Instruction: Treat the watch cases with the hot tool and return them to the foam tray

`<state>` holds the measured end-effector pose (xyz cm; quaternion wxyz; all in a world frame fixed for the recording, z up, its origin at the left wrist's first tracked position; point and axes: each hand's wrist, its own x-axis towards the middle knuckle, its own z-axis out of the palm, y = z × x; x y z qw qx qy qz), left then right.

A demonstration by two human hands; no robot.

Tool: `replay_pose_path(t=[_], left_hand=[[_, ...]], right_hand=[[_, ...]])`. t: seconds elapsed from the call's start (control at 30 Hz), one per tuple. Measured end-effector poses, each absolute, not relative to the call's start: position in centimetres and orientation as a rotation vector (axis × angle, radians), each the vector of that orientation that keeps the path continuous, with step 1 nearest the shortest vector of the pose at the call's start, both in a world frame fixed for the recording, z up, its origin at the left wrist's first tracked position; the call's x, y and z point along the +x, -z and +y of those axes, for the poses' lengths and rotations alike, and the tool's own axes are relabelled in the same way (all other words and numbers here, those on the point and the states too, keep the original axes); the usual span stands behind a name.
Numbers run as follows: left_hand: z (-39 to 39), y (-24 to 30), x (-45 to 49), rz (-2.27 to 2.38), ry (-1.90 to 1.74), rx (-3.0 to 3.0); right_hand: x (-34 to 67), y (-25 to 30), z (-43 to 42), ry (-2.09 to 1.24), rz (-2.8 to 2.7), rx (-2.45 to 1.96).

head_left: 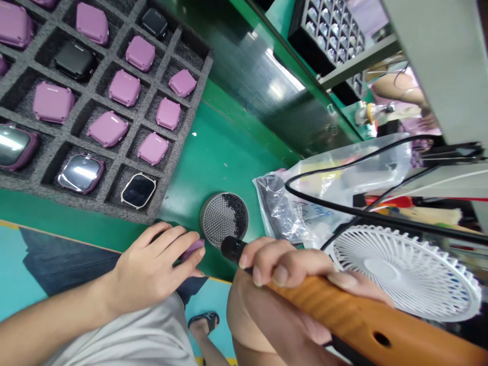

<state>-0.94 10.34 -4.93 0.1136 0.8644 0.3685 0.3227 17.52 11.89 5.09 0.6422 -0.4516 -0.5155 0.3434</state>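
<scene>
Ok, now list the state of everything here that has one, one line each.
Left hand, closed on a pink watch case
Right hand, wrapped around a wooden-handled tool, black tip forward
Perforated metal dish, partly covered with black granules
Foam tray, most cells filled with watch cases
Plastic bag, crumpled, black cable across it
White fan, cannot tell if running

L hand pinches mauve-pink watch case, mostly hidden by fingers. R hand grips orange wood-handled tool, its black tip just beside case, not touching.
</scene>
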Motion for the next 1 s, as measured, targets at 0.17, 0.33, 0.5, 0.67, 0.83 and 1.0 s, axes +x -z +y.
replay_pose_path(t=[0.17, 0.33, 0.5, 0.67, 0.83, 1.0], left_hand=[[10.3, 5.3, -0.8, 1.103, -0.962, 2.518], [10.4, 5.1, -0.8, 1.097, -0.967, 2.524], [10.5, 4.9, -0.7, 1.104, -0.965, 2.518], [10.5, 4.8, -0.7, 1.101, -0.977, 2.509], [10.5, 4.7, -0.8, 1.083, -0.976, 2.504], [10.5, 4.7, -0.8, 1.079, -1.004, 2.494]], right_hand=[[18.0, -4.4, 11.5, -0.771, -1.314, -0.877], [17.0, -3.3, 11.6, -0.716, -1.242, -0.865], [17.4, -2.8, 11.5, -0.766, -1.295, -0.845], [18.1, -2.6, 11.6, -0.772, -1.338, -0.776], [17.9, -2.6, 11.2, -0.821, -1.378, -0.828], [18.2, -3.8, 12.2, -0.866, -1.442, -0.893]])
